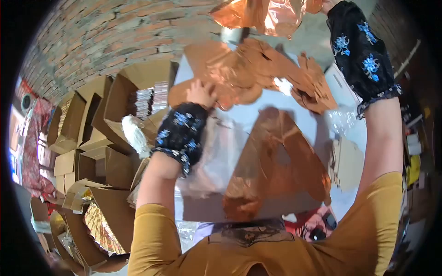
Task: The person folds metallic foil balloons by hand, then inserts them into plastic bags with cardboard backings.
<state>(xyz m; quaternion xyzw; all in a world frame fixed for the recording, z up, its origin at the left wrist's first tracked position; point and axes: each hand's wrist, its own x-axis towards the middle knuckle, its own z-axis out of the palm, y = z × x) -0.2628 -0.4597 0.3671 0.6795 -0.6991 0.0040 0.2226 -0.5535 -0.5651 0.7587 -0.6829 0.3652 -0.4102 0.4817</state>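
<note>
1. Closest to me, below and to the right of the left hand [201, 94], a big copper foil letter A [276, 161] lies flat on the white table [271, 99]. It sits between my two forearms and touches neither hand.
2. The left forearm runs up from the yellow sleeve [152, 230] into a black flowered sleeve cover [180, 133]. A crinkled clear plastic sheet [216, 156] lies just right of it, partly under the letter A.
3. The left hand rests palm down on the near left edge of the pile of copper foil shapes [258, 69]. Its fingers are close together and laid on the foil, and I see no pinch.
4. That pile spreads away from the left hand to the right, across the far part of the table, with its pieces overlapping.
5. The right arm, in its own flowered sleeve cover [361, 55], reaches up past the pile. The right hand [329, 4] is cut by the top edge, so I cannot tell how its fingers are set.
6. Just left of the right hand, a crumpled copper foil sheet [267, 16] hangs raised above the pile.
7. Well left of the left hand stand open cardboard boxes [133, 87], with a white tufted bundle [135, 131] beside them.
8. Farthest off, beyond both hands, is a brick wall [115, 37].
</note>
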